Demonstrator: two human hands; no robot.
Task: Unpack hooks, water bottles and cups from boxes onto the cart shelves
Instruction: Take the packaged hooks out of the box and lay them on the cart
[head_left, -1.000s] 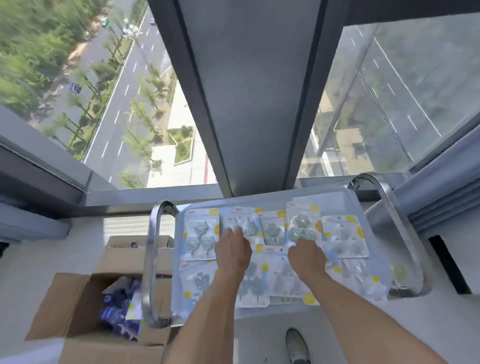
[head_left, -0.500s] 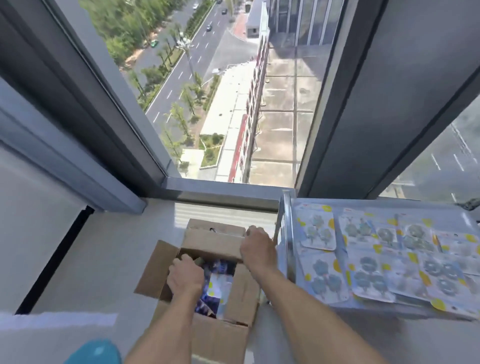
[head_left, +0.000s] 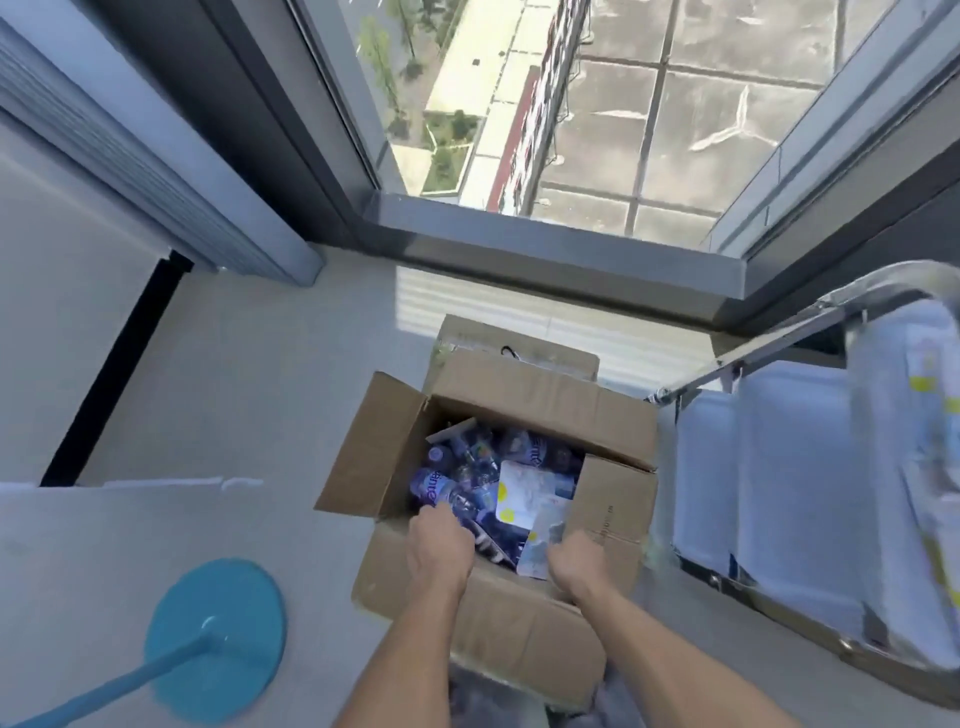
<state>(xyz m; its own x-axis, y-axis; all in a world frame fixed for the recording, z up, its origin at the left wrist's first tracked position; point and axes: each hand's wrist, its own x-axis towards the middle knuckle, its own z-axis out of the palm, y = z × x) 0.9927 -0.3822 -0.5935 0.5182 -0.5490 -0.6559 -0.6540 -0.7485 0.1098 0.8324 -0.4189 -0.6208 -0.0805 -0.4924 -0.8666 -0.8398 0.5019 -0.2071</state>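
the task is judged to be partly done. hook packs (head_left: 930, 467) are already laid on the top shelf of the cart (head_left: 789, 457) at the right, though they are blurred there. much is left: the open cardboard box (head_left: 519, 613) on the floor just beside the cart is seen to hold many water bottles (head_left: 457, 478) with purple labels, and at least two more hook cards (head_left: 524, 493) lie on top of them. no cups are seen.

both hands are lowered into the near end of the box. the left hand (head_left: 441, 545) is set on the bottles with its fingers bent down among them; whether one is gripped cannot be told. the right hand (head_left: 576, 561) is curled at the lower hook card, and a hold on it cannot be confirmed.

a second box (head_left: 519, 348) stands behind the first, against the window (head_left: 597, 104). a blue round stand base (head_left: 218, 634) lies on the floor at the left, well apart. the raised flaps and the cart's metal rail (head_left: 753, 348) are judged to crowd the path upward.
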